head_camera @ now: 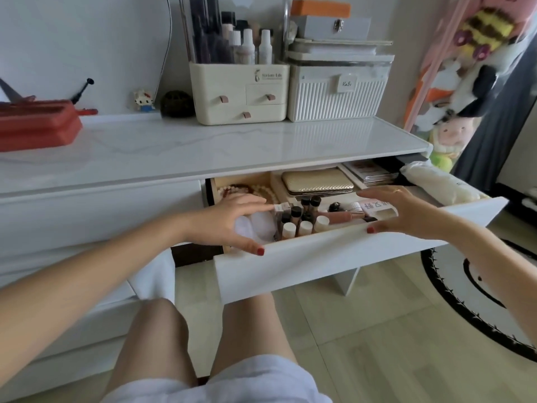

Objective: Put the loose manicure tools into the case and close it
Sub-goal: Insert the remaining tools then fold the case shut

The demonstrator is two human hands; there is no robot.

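A gold textured case [318,181], lid down, lies at the back of the pulled-out white drawer [319,257]. My left hand [229,219] reaches over the drawer's left end with fingers spread above the contents and its thumb on the front panel's top edge. Spread the same way, my right hand [412,213] is over the right half, thumb touching the same edge. Neither hand holds anything. I see no loose manicure tools.
Small dark and white-capped bottles [302,222], a pink tube [340,217], beads [250,190] and a white packet [436,184] fill the drawer. On the desk stand a red tray [37,126], a cream organiser [241,94] and a ribbed white box [337,88]. My knees are under the drawer.
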